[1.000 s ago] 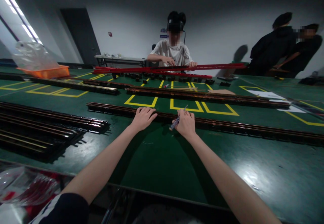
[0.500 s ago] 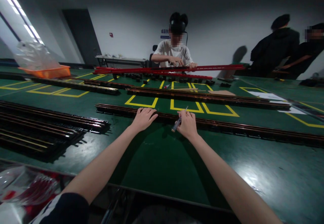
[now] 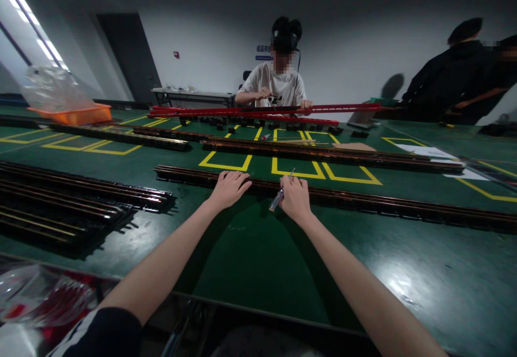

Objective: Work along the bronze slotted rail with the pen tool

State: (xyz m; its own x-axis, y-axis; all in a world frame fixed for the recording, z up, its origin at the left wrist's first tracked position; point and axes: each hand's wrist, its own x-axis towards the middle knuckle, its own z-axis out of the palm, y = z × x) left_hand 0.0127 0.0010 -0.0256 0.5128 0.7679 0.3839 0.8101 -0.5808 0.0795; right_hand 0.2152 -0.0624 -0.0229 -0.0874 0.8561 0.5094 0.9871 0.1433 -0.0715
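A long black rail [image 3: 383, 206] with copper-coloured strips lies across the green table in front of me. My left hand [image 3: 229, 189] grips the rail, its fingers curled over the far edge and its thumb on the near side. Slightly to the right, my right hand [image 3: 295, 198] is closed around a screwdriver [image 3: 276, 201]. The screwdriver's clear handle sticks out at the lower left of the hand, and its thin metal shaft shows beyond the knuckles. It is held slanted over the rail; whether the tip touches anything I cannot tell.
More black rails [image 3: 72, 201] lie at the left, and others [image 3: 323, 152] farther back. Across the table a person [image 3: 278, 85] handles red rails [image 3: 343, 108]. An orange bin [image 3: 72, 113] with plastic bags stands at the back left. Paper sheets [image 3: 428, 152] lie at the right.
My right hand has shifted slightly left with the screwdriver, which has turned a little. My left hand stays on the rail. The person opposite has moved one hand leftward.
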